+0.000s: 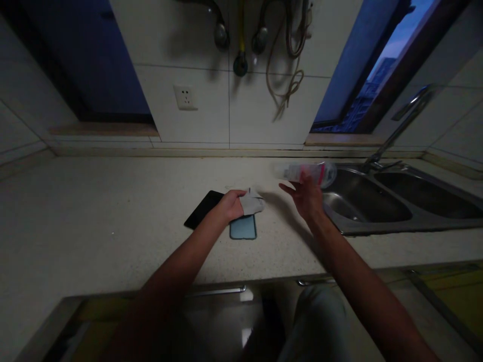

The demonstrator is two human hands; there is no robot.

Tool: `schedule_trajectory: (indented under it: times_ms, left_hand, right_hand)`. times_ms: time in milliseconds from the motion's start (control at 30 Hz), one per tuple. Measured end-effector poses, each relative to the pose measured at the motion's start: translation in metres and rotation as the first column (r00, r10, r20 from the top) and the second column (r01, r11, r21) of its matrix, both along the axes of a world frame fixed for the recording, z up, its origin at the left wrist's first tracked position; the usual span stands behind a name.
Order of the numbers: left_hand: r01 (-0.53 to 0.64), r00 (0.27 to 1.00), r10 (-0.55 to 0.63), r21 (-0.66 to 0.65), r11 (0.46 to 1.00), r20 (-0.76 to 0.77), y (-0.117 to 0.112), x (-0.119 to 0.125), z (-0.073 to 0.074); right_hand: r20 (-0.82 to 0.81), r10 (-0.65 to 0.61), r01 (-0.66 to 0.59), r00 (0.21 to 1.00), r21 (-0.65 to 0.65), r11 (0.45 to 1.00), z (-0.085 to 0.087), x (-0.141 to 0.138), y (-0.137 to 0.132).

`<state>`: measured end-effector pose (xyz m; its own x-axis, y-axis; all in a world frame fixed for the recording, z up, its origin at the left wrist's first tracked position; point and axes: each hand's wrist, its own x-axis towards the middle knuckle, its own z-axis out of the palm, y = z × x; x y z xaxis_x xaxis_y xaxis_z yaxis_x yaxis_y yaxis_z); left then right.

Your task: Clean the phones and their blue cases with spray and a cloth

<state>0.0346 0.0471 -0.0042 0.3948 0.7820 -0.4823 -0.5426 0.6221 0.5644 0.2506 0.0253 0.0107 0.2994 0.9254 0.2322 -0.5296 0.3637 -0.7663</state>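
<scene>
My left hand (231, 203) is closed round a small grey cloth (252, 203) and rests it on the top end of a blue phone (243, 227) lying flat on the pale counter (94, 211). A black flat case or device (203, 209) lies just left of the phone, partly under my wrist. My right hand (306, 196) is raised above the counter beside the sink, fingers curled up to a clear bottle with a pink label (306, 172), which lies on its side and is motion-blurred. Whether the fingers fully grip it is unclear.
A double steel sink (381, 201) with a tall tap (400, 125) fills the right side. A wall socket (184, 96) and hanging hoses (287, 60) are on the tiled back wall. Dark windows flank it. Cabinet handles (222, 290) run below the counter edge.
</scene>
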Motion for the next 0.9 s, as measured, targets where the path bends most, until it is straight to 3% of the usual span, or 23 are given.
schedule_trajectory:
  times_ms: [100,200,267,467,633,733,900]
  left_hand:
    - [0.012,0.999,-0.012,0.011,1.000,0.035,-0.002,0.003,-0.002]
    - [0.027,0.998,-0.027,0.006,1.000,0.057,-0.001,0.005,-0.005]
    - [0.019,0.998,-0.020,0.012,1.000,0.066,0.000,0.005,-0.006]
    - [0.017,0.995,-0.018,0.016,1.000,0.094,-0.001,0.004,-0.003]
    - [0.017,0.996,-0.019,0.020,1.000,0.084,-0.004,0.007,0.000]
    - [-0.016,0.997,0.015,0.014,1.000,0.072,-0.005,0.009,0.003]
    - [-0.009,0.997,0.008,0.015,1.000,0.081,-0.007,0.009,0.006]
  right_hand:
    - [0.244,-0.108,0.088,0.964,0.091,0.992,-0.002,-0.007,-0.008]
    - [0.481,-0.033,-0.007,0.876,0.080,0.997,-0.008,-0.016,-0.015]
    - [0.539,0.015,-0.057,0.842,0.062,0.996,-0.012,-0.021,-0.016]
    - [0.565,-0.009,-0.034,0.825,0.065,0.997,-0.015,-0.024,-0.017]
    - [0.575,0.059,-0.113,0.816,0.058,0.992,-0.016,-0.027,-0.020]
    - [0.600,0.005,-0.064,0.800,0.077,0.995,-0.018,-0.029,-0.022]
    - [0.425,-0.075,0.041,0.902,0.087,0.995,-0.015,-0.028,-0.023]
